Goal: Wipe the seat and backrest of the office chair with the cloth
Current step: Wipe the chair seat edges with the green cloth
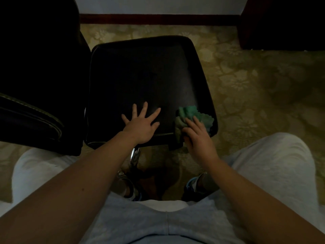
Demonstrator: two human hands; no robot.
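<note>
Cloth (189, 111) under right hand (198, 140), left hand (140, 126) flat on seat (140, 71)

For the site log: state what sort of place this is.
Probably an office or meeting room: patterned carpet, a dark skirting board under a pale wall, a black padded office chair with another dark chair beside it.

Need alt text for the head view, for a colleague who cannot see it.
The right hand presses a green cloth on the near right corner of a black chair seat. The left hand lies flat on the seat, fingers spread.
</note>
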